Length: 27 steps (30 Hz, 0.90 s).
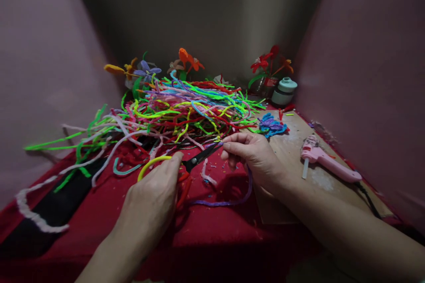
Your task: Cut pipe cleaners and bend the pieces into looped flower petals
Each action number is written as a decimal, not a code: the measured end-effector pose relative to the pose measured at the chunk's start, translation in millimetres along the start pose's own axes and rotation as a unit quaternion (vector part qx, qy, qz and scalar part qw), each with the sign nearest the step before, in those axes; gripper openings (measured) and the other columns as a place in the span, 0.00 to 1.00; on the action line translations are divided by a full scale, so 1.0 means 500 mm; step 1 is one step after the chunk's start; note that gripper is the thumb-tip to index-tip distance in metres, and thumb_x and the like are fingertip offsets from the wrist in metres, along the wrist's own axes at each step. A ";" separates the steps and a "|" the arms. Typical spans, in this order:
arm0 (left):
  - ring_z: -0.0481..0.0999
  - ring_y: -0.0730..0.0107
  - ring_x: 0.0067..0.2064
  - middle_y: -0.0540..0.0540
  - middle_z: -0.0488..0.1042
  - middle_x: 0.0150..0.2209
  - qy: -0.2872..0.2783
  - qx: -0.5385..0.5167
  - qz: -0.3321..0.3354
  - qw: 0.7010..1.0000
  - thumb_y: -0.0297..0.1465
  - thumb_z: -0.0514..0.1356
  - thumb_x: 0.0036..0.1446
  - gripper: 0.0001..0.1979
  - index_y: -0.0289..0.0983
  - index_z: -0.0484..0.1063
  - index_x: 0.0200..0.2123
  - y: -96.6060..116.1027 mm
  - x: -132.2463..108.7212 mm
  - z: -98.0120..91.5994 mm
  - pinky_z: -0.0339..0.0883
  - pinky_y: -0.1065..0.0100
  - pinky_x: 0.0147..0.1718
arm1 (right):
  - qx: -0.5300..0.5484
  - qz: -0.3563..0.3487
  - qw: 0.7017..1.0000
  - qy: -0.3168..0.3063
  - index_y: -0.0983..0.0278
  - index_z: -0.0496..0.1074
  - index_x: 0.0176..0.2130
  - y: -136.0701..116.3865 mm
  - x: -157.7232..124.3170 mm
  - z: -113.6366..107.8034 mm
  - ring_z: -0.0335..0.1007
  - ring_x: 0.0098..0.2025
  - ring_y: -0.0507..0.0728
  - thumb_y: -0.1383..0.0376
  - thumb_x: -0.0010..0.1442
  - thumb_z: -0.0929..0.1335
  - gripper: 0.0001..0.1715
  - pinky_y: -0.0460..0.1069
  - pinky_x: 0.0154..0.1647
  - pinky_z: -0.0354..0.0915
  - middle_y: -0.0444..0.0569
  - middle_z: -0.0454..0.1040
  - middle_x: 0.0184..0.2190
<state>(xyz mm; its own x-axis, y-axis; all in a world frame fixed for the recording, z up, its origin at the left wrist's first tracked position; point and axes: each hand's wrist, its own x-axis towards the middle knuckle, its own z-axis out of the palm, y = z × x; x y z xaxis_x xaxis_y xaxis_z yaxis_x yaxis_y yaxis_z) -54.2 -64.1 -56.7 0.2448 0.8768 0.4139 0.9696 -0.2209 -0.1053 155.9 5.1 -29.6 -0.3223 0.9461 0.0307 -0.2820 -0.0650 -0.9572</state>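
Observation:
My left hand is closed round the handles of a pair of scissors with dark blades, one yellow loop and one red. The blades point right and away, their tips at the fingertips of my right hand. Thumb and forefinger of that hand pinch the end of a purple pipe cleaner, which hangs below the palm and curves left over the cloth toward the scissor handles. Whether the blades touch the pipe cleaner I cannot make out. A pink pipe cleaner lies just beneath the blades.
Behind my hands rises a big heap of coloured pipe cleaners. A pink glue gun rests on a brown board at right, near a blue-purple flower. Pipe-cleaner flowers and a lidded jar stand behind; red cloth covers the table.

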 end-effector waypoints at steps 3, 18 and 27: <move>0.77 0.54 0.38 0.35 0.76 0.41 0.009 0.016 0.005 1.000 0.24 0.50 0.55 0.24 0.29 0.60 0.56 0.001 -0.002 -0.002 0.69 0.62 0.28 | -0.005 0.005 1.000 -0.002 0.67 0.71 0.27 0.000 -0.001 0.001 0.61 0.16 0.46 0.67 0.48 0.70 0.05 0.43 0.17 0.58 0.44 0.74 0.19; 0.78 0.58 0.38 0.38 0.76 0.43 -0.020 0.025 -0.015 0.999 0.27 0.51 0.55 0.24 0.33 0.59 0.56 0.004 -0.008 0.002 0.69 0.64 0.31 | -0.041 -0.035 0.998 0.014 0.68 0.71 0.29 0.008 -0.003 0.001 0.62 0.17 0.47 0.66 0.48 0.70 0.07 0.44 0.18 0.57 0.45 0.74 0.20; 0.78 0.59 0.35 0.42 0.77 0.39 -0.075 0.023 -0.036 0.996 0.27 0.51 0.56 0.23 0.35 0.59 0.56 0.005 -0.018 -0.001 0.68 0.66 0.27 | -0.139 -0.089 0.986 0.021 0.68 0.72 0.31 0.017 -0.004 -0.002 0.62 0.18 0.46 0.65 0.53 0.68 0.07 0.43 0.19 0.60 0.45 0.73 0.21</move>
<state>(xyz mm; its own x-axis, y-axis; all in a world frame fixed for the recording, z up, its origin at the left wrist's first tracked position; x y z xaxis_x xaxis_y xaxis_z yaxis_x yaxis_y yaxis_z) -53.9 -72.7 -60.1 0.1690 0.9442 0.2827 0.9826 -0.1389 -0.1236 155.0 3.0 -38.0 -0.2508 0.9472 0.1995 -0.0706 0.1877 -0.9797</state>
